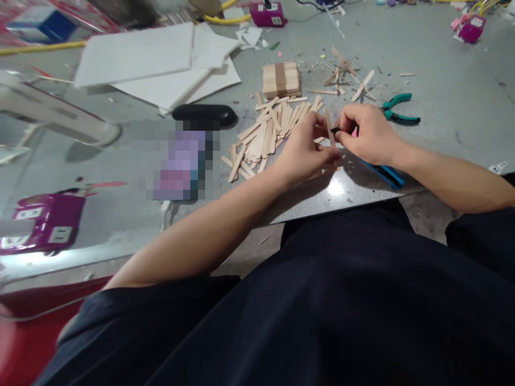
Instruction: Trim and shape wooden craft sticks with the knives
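Observation:
My left hand [308, 147] is closed on a wooden craft stick [329, 127], held nearly upright between thumb and fingers just above the table. Facing it, my right hand [364, 134] pinches a small black pointed tool [335, 130]; its tip is at the stick, and the fingers hide the rest, so I cannot tell its exact kind. A bit of pink shows between those fingers. Left of my hands spreads a loose pile of craft sticks [267, 134]. Beyond it is a banded bundle of sticks [281, 79]. A blue tool [384, 174] lies partly under my right hand.
Teal-handled pliers [402, 110] lie right of my right hand. Crossed sticks [341, 69] are farther back. To the left are a black case [205, 115], a blurred-out phone [181, 166], white boards [137, 56] and a purple power socket [44, 222]. The table edge [341, 208] runs close before me.

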A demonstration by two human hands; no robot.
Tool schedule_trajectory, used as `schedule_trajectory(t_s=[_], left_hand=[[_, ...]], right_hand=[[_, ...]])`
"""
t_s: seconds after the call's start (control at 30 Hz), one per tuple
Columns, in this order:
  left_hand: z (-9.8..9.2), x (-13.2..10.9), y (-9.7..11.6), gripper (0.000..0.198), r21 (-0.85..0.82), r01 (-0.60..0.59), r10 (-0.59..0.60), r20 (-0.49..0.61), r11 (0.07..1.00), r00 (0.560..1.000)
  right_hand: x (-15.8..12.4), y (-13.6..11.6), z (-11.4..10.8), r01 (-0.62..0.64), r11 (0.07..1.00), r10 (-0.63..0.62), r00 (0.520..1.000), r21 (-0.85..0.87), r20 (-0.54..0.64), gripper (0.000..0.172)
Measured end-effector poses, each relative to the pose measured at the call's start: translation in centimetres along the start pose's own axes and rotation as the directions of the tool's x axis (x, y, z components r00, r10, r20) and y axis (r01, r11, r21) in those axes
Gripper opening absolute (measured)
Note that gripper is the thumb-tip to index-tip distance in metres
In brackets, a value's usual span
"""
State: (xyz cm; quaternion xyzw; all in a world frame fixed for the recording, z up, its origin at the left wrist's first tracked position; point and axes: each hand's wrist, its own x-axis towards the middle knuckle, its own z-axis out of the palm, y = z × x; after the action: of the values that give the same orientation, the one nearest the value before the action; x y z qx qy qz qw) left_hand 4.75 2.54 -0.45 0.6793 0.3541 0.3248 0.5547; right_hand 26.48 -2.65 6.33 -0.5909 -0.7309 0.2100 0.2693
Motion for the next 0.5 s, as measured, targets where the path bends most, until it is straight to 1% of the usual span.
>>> schedule_trajectory(t_s=[0.07,0.17,0.23,0.3,0.37,0.43,0.47,0.5], left_hand=[[0.1,0.0,-0.1,0.056,-0.032,-0.022,0.022,0.009,0.999,1.000],[-0.1,0.4,0.0,0.054,-0.055,-0.095,0.097,0.026,0.994,0.995],[-0.5,0.6,0.3,0.049,-0.050,-0.142,0.144,0.043,0.989,0.989],[-0.8,0.8,0.8,0.039,-0.063,-0.153,0.156,0.044,0.986,0.987],[-0.9,0.7,1.4,0.028,-0.142,-0.084,0.090,0.038,0.986,0.995],[-0.7,0.5,2.1,0.015,-0.217,0.030,-0.018,0.059,0.976,0.998],[-0.5,0.4,2.4,0.016,-0.219,0.068,-0.056,0.060,0.973,0.997],[-0.4,0.4,2.6,0.021,-0.198,0.095,-0.085,0.056,0.976,0.995]], right_hand=[[0.0,-0.1,-0.1,-0.008,1.000,0.008,1.000,-0.001,0.022,0.046],[0.0,-0.2,-0.3,0.007,1.000,-0.007,0.999,0.006,0.041,0.042],[0.1,-0.1,-0.5,0.021,1.000,-0.022,0.999,0.015,0.040,0.040],[0.1,0.1,-0.8,0.033,0.999,-0.035,0.998,0.022,0.056,0.040],[0.1,0.1,-1.3,0.041,0.999,-0.043,0.994,0.021,0.098,0.039],[0.0,-0.1,-1.7,0.047,0.999,-0.047,0.989,0.006,0.137,0.037],[0.0,-0.2,-1.9,0.047,0.999,-0.046,0.987,-0.005,0.153,0.036],[0.0,-0.2,-2.1,0.046,0.999,-0.043,0.985,-0.016,0.167,0.034]])
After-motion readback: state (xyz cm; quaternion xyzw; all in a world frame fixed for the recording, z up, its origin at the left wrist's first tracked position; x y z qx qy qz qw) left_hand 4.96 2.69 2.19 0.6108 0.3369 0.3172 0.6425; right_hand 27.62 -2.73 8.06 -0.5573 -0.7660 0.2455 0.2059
